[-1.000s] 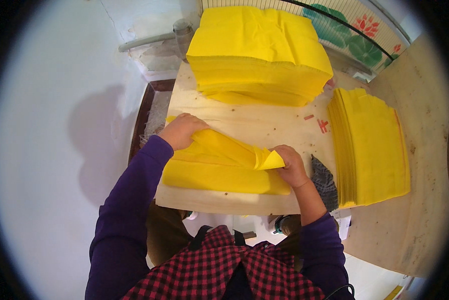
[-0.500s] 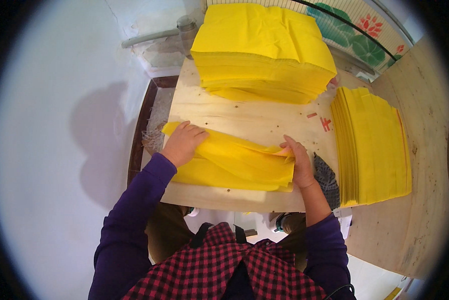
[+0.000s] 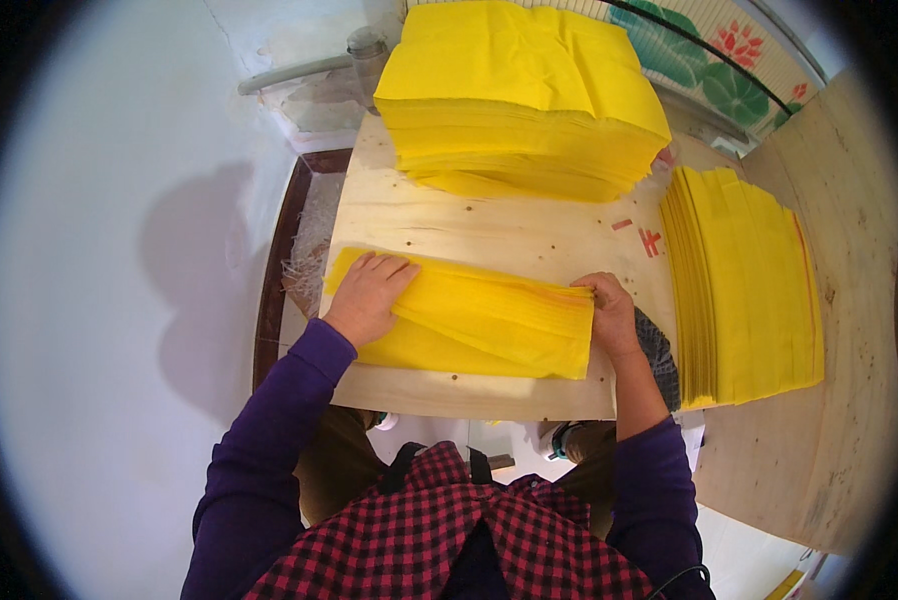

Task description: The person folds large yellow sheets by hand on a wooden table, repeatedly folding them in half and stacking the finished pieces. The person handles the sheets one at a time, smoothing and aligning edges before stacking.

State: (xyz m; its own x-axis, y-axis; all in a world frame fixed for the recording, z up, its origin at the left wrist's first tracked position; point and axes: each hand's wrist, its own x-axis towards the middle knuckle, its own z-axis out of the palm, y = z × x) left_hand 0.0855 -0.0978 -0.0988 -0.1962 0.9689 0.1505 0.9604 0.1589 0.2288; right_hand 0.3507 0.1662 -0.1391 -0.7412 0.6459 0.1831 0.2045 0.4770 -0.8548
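Observation:
A folded bundle of yellow sheets (image 3: 479, 325) lies across the near part of a pale wooden board (image 3: 489, 235). My left hand (image 3: 369, 297) rests flat on the bundle's left end, fingers spread. At the bundle's right end my right hand (image 3: 609, 312) presses down, with its fingers curled over the edge of the fold. The folded bundle lies flat, its long side running left to right.
A thick stack of unfolded yellow sheets (image 3: 524, 95) sits at the far end of the board. A row of folded yellow bundles (image 3: 749, 285) lies to the right on a wooden surface (image 3: 859, 250). A white wall (image 3: 119, 280) stands at the left.
The raised flap of the yellow sheets has been brought down flat. My right hand slid to the bundle's right end and my left hand flattened onto the left end.

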